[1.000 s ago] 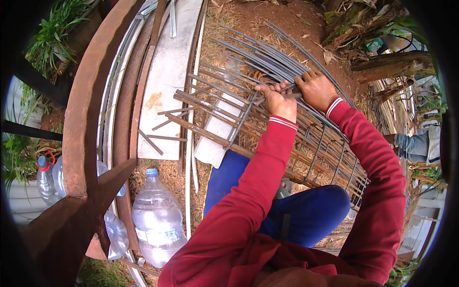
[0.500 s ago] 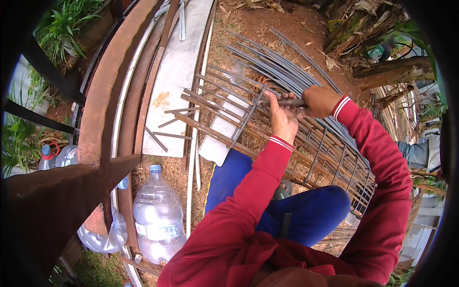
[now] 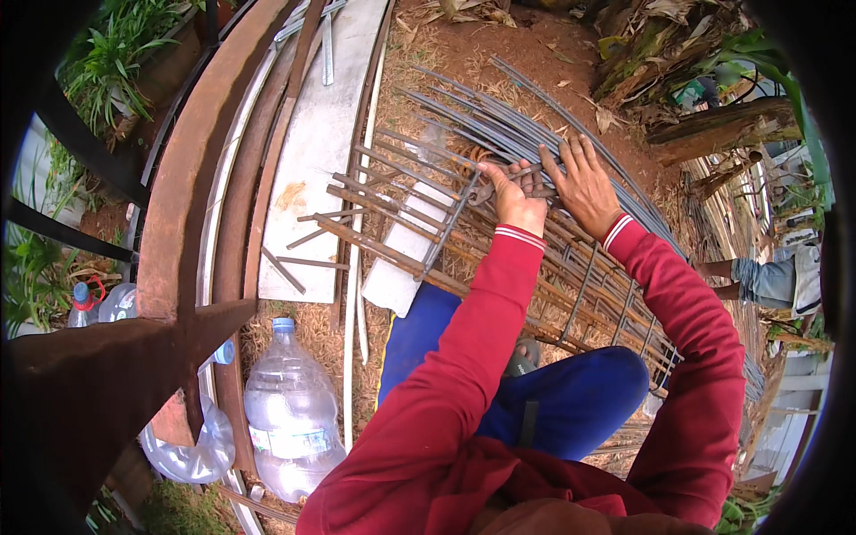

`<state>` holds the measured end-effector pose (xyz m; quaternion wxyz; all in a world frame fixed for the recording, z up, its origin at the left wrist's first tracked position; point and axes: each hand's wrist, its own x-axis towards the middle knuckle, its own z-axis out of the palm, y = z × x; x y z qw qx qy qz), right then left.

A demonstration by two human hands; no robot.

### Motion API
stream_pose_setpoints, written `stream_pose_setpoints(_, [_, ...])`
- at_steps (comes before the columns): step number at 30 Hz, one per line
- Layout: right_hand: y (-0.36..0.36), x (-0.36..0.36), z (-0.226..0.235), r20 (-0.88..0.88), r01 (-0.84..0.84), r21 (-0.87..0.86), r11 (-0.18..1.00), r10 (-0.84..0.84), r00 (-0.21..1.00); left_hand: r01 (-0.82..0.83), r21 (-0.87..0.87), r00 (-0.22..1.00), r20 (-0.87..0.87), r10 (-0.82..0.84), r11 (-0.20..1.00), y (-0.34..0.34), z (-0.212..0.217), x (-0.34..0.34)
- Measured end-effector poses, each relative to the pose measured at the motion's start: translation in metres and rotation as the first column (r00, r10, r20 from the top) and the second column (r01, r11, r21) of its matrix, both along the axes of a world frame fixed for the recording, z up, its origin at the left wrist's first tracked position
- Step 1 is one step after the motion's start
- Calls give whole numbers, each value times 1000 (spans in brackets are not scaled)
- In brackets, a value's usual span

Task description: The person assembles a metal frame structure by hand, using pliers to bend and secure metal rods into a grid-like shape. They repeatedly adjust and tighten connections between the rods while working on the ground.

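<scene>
A rusty rebar cage (image 3: 571, 267), long bars with square stirrups, lies slanting in front of me. My left hand (image 3: 520, 203) is closed around a pair of pincers (image 3: 482, 193), whose jaws are close to the stirrup (image 3: 453, 219) nearest the cage's left end. Part of the tool is hidden by the fingers. My right hand (image 3: 588, 187) lies open over the handle end, fingers stretched out and pointing away from me. Whether its palm presses on the handles I cannot tell.
Loose grey rebars (image 3: 526, 125) lie beyond the cage. A white block (image 3: 392, 272) sits under its left end. Left are a pale board (image 3: 308, 178) with short bar pieces, a large clear bottle (image 3: 292, 410) and a brown metal railing (image 3: 169, 339). Another person (image 3: 762, 281) is at far right.
My right hand has opened from a fist on the pincers' handles to stretched fingers. My left hand has shifted slightly left, and the pincers' jaws now show beside it.
</scene>
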<state>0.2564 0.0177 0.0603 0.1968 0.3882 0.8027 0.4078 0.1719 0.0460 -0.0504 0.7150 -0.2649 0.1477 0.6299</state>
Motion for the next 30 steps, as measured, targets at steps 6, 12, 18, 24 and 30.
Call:
stream_pose_setpoints(6, [33, 24, -16, -350, -165, -211, 963, 83, 933, 42, 16, 999, -2, -42, 999, 1, -3, 0])
stream_pose_setpoints(12, [45, 33, -28, -379, -210, -235, 949, 109, 919, 15, 8, 999, -44, -15, 1000, 3, -14, 5])
stream_pose_setpoints(18, [45, 22, -14, -393, -166, -331, 929, 25, 919, -19, -3, 1000, -2, 19, 1000, 5, -18, 6])
stream_pose_setpoints(24, [43, 1, 24, -209, 119, -688, 716, -352, 912, -30, 224, 999, -35, 39, 974, -32, -8, -3])
stream_pose_setpoints(30, [64, -8, 32, 284, 343, -933, -113, -816, 504, -35, 340, 999, 47, 21, 940, -41, -4, -4])
